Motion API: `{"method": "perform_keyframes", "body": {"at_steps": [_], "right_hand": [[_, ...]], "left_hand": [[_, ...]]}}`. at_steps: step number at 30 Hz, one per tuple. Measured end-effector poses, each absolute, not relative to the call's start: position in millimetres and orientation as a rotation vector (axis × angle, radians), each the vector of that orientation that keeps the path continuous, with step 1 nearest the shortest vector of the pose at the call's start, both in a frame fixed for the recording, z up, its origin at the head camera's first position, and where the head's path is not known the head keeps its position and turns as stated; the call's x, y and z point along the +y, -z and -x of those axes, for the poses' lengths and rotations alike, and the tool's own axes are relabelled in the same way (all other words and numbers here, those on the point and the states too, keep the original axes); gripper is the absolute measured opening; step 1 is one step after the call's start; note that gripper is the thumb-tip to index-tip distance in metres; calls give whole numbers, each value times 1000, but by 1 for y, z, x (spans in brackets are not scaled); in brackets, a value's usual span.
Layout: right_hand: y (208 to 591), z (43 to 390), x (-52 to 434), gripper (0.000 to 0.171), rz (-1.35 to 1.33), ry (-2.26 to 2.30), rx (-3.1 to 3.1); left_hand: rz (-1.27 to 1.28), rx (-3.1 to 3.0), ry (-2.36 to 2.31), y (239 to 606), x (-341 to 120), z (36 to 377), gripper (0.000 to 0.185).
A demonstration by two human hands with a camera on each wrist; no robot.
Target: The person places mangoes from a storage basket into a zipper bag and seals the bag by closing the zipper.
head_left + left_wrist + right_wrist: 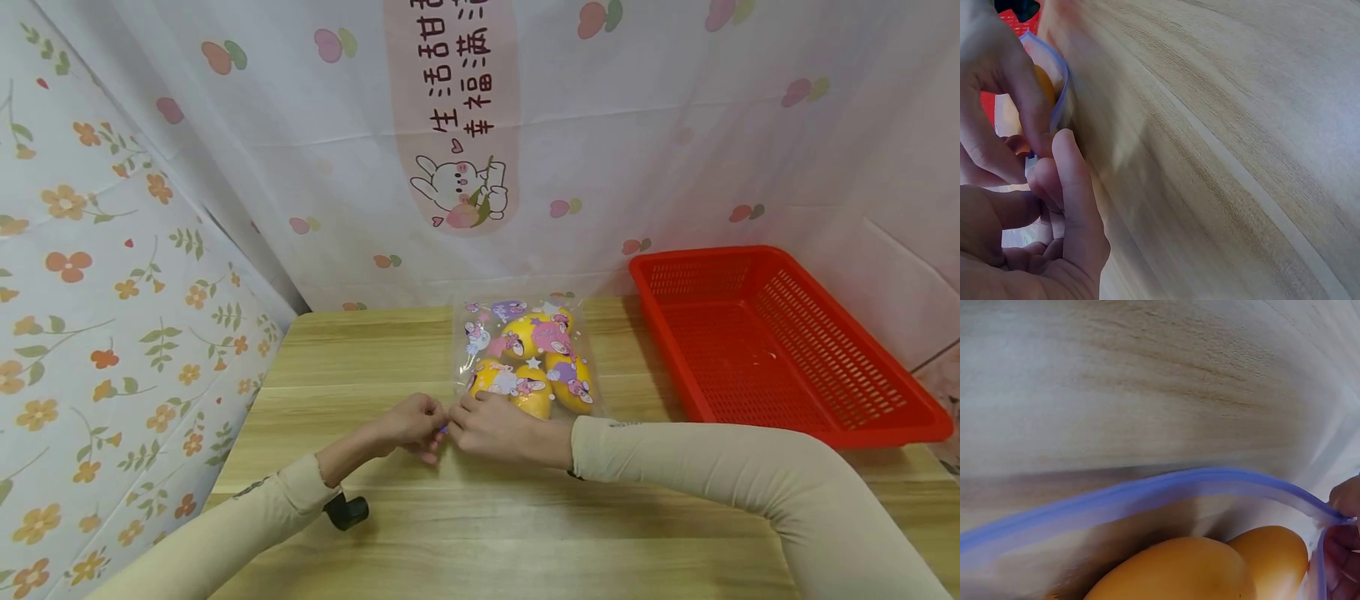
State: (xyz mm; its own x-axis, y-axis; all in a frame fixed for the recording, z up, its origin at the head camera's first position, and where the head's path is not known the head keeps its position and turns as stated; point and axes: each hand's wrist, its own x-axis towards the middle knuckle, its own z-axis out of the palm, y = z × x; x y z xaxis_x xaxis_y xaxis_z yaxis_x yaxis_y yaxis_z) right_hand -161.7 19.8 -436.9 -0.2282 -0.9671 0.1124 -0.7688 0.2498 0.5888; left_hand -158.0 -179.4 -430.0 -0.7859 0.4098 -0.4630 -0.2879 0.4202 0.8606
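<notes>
A clear zip bag point(467, 354) with cartoon prints lies on the table, holding several smooth yellow-orange oval fruits point(517, 337) that look like mangoes. Its blue-purple zip strip point(1216, 478) bows apart at the mouth in the right wrist view. At the bag's near left corner, my left hand point(412, 427) pinches the end of the strip with thumb and fingers. Close beside it, my right hand point(498, 427) grips the same edge. A small white piece point(1030, 165) shows between the fingertips in the left wrist view; the fingers partly hide it.
A red plastic basket point(693, 392) with slotted walls stands at the right of the wooden table point(480, 533). Patterned cloth point(585, 150) hangs behind, and floral cloth point(150, 292) hangs at the left. A black object point(347, 511) sits at the left wrist.
</notes>
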Motion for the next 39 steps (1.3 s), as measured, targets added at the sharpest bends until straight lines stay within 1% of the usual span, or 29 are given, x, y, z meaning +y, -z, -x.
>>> {"method": "perform_keyframes", "body": {"at_steps": [6,16,26,33,39], "right_hand": [[440,160,19,9,-1558,542,-2011],[443,161,20,13,-1555,499,-1988],[443,162,16,4,-1578,473,-1995],[441,164,17,2,-1582,469,-1995],[440,164,18,6,-1584,476,-1974]], "left_hand": [[-117,2011,-1437,430,-182,159,27],[-120,1988,-1447,427,-181,158,28],[-127,2018,-1405,426,-180,158,30],[-141,2029,-1382,424,-179,158,32],[-149,2027,-1375,426,-178,160,33]]}}
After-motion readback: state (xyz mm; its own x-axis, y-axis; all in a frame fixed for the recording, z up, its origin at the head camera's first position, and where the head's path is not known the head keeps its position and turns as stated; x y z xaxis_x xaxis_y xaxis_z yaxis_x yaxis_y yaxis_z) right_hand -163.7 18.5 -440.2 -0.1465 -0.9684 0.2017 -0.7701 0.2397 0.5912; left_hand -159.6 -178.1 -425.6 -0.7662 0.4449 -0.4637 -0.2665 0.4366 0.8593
